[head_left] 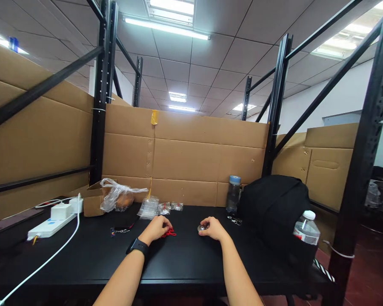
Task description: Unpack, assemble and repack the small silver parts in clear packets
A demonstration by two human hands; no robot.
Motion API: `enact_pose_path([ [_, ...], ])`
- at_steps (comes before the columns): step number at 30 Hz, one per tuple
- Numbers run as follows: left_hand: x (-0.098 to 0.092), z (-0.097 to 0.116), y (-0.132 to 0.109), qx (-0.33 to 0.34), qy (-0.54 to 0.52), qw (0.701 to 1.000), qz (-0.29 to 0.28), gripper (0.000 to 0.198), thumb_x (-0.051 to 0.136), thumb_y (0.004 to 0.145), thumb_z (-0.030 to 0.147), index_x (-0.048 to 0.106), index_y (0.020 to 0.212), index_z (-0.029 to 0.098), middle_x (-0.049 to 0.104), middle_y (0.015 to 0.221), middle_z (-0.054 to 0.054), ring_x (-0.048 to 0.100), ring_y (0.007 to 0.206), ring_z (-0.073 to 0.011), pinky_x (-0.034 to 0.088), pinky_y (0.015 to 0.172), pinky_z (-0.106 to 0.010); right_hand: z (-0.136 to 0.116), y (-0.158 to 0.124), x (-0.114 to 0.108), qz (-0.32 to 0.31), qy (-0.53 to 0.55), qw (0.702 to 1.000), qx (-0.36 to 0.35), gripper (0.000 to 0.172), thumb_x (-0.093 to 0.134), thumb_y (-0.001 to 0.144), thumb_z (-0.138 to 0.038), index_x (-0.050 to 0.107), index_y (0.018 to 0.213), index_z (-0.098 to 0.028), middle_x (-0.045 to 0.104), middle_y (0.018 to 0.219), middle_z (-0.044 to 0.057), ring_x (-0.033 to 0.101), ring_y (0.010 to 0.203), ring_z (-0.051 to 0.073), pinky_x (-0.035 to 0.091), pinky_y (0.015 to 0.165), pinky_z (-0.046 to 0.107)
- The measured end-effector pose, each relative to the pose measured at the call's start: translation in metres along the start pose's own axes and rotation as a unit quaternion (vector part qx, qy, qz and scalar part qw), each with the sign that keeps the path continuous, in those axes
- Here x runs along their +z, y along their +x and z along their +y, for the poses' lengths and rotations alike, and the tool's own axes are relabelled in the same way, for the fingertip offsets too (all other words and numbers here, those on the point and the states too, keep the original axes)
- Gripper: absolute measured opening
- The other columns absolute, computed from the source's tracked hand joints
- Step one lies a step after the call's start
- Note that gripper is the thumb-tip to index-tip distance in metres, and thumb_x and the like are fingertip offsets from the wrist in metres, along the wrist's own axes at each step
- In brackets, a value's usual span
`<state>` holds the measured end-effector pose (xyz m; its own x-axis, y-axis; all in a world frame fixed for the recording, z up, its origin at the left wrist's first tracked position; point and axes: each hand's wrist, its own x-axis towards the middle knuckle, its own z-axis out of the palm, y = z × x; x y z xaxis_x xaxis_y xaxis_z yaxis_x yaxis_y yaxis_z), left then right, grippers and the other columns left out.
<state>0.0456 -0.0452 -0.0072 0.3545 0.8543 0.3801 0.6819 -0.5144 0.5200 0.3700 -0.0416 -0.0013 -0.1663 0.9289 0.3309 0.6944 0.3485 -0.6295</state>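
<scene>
1. At the far left of the black table (pixel 185 259), a white power strip (pixel 51 226) lies near the left edge with two white chargers (pixel 61 211) plugged in; its white cable (pixel 47 259) runs forward to the near edge.
2. Behind it, against the cardboard wall (pixel 185 157), an open cardboard box (pixel 92 199) holds a clear plastic bag (pixel 119 196) with something orange inside.
3. A dark lanyard with a key ring (pixel 121 229) lies just left of the left hand, apart from it.
4. Small clear packets (pixel 150 208) with round metal pieces sit near the back edge, beyond both hands.
5. The left hand (pixel 158 229), smartwatch (pixel 137 246) on the wrist, rests palm down with fingers curled over a red cord (pixel 170 232); the cord shows at its right side, touching the fingers, though whether it is truly pinched is hard to tell.
6. Bare tabletop lies between the hands and runs wide and open toward the near edge between the forearms.
7. The right hand (pixel 212 228) closes its fingertips on a small round metal piece (pixel 201 228) on the table.
8. A metal ring cluster (pixel 234 220) lies just right of that hand, before a dark water bottle (pixel 233 194).
9. A black backpack (pixel 274 212) fills the right end, a clear bottle (pixel 306 231) in its side pocket, close to the right edge.
</scene>
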Motion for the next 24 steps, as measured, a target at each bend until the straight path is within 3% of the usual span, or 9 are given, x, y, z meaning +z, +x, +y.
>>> enact_pose_path([
  [4,0.005,-0.004,0.003,0.002,0.015,1.0,0.014,0.023,0.057,0.081,0.02,0.079,0.09,0.021,0.078,0.096,-0.005,0.07,0.095,-0.0223,0.049,0.09,-0.031,-0.001,0.0,0.0,-0.009,0.012,1.0,0.02,0.036,0.087,0.05,-0.022,0.079,0.086,-0.019,0.074,0.084,0.006,0.066,0.078,0.021,0.05,0.074,0.031],
  [9,0.014,-0.026,0.015,-0.05,0.084,0.994,0.044,0.034,0.048,0.09,0.018,0.07,0.115,0.02,0.068,0.125,-0.01,0.062,0.119,-0.0241,0.043,0.107,-0.037,0.006,0.002,0.002,-0.014,0.03,0.999,0.011,0.044,0.089,0.048,-0.021,0.078,0.091,-0.02,0.072,0.085,0.003,0.062,0.076,0.017,0.048,0.073,0.029],
  [15,0.025,-0.039,0.038,-0.058,0.118,0.99,0.054,0.047,0.032,0.103,0.035,0.058,0.136,0.015,0.048,0.152,-0.014,0.041,0.144,-0.0246,0.029,0.12,-0.038,0.012,0.006,0.009,-0.006,0.056,0.998,0.014,0.034,0.084,0.062,-0.027,0.076,0.093,-0.017,0.069,0.085,0.003,0.06,0.073,0.014,0.048,0.071,0.026],
  [20,0.025,-0.038,0.046,-0.068,0.11,0.99,0.06,0.046,0.029,0.104,0.037,0.06,0.132,0.018,0.058,0.144,-0.011,0.047,0.14,-0.0242,0.031,0.119,-0.039,0.016,0.008,0.011,-0.011,0.048,0.999,0.017,0.03,0.081,0.066,-0.029,0.075,0.093,-0.017,0.068,0.087,0.003,0.059,0.07,0.013,0.047,0.069,0.026],
  [24,0.019,-0.038,0.048,-0.08,0.114,0.988,0.064,0.041,0.04,0.096,0.019,0.06,0.132,0.016,0.061,0.14,-0.013,0.055,0.131,-0.0245,0.038,0.112,-0.037,0.012,0.007,0.01,-0.009,0.042,0.999,0.014,0.029,0.08,0.067,-0.028,0.075,0.094,-0.017,0.069,0.088,0.004,0.06,0.073,0.014,0.047,0.071,0.026],
])
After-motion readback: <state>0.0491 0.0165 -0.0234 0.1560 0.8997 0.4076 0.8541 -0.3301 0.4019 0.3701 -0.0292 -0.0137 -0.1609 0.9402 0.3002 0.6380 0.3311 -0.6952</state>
